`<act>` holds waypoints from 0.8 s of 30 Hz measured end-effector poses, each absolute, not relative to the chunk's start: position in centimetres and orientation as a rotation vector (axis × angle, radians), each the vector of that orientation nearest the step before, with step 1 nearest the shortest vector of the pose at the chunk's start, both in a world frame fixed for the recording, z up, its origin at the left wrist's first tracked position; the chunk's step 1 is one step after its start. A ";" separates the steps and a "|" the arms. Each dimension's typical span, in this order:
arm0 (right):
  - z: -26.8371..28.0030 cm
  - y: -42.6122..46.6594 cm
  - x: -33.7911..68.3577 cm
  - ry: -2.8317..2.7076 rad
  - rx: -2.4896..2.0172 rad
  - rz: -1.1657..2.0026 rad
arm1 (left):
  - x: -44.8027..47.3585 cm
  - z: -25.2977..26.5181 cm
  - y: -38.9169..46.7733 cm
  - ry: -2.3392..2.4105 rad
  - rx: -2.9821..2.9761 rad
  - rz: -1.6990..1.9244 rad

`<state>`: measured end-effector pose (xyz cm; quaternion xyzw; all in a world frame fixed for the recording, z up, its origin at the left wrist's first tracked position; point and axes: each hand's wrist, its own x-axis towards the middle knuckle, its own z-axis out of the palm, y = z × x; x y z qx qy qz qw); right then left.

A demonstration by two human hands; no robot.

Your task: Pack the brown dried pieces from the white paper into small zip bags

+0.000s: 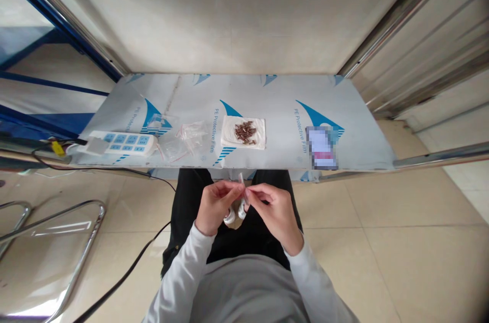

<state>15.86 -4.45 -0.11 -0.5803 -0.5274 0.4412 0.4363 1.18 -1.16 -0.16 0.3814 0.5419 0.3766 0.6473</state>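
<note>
Over my lap, in front of the table edge, my left hand (217,203) and my right hand (275,211) meet fingertip to fingertip. Both pinch a small clear plastic bag (241,179), seen nearly edge-on as a narrow strip; its contents, if any, cannot be made out. Beyond them, a white pad (228,134) lies on the table and carries a heap of small brown metal pieces (245,132), perhaps screws or rivets. Left of the pad lie several clear plastic bags (187,139), flat and overlapping.
The narrow table (275,104) wears a printed protective film. A white power strip (126,142) lies at its left, its black cable (126,274) running down past my left side. A phone (322,149) lies at the right front edge. A metal-framed chair (76,241) stands left.
</note>
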 end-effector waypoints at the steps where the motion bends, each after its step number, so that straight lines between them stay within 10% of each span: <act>1: 0.0 -4.4 15.9 -1.333 -1.471 1.062 | 1.1 0.0 -1.3 1.268 0.959 0.850; 8: 0.3 -3.9 16.5 -1.414 -1.660 0.503 | 1.4 1.2 -2.4 1.740 1.490 0.776; 24: 1.1 1.0 18.6 -1.669 -1.030 1.437 | 0.2 4.0 -0.4 1.469 1.485 0.675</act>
